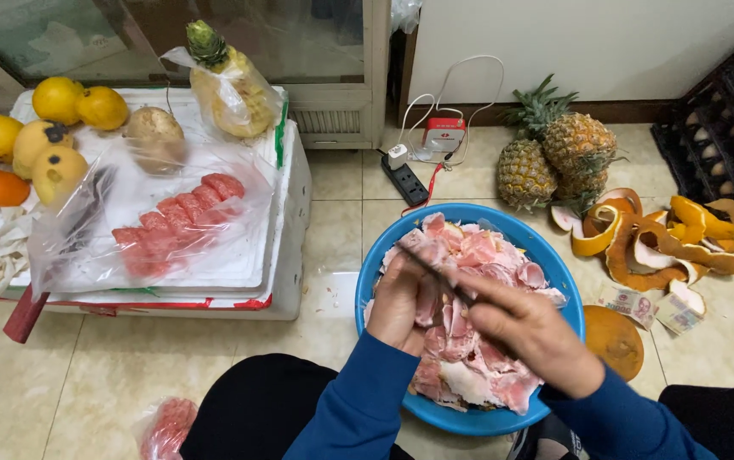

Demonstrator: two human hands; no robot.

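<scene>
A blue plastic basin on the tiled floor is full of pink and white pomelo peel and pith scraps. Over it, my left hand grips a pink pomelo piece. My right hand holds a dark knife, whose blade reaches up-left onto that piece. Both arms wear blue sleeves.
A white foam box at left carries a clear bag of peeled pink pomelo segments, whole yellow and orange fruits and a bagged peeled pineapple. Two pineapples, orange peels, banknotes and a power strip lie beyond and right.
</scene>
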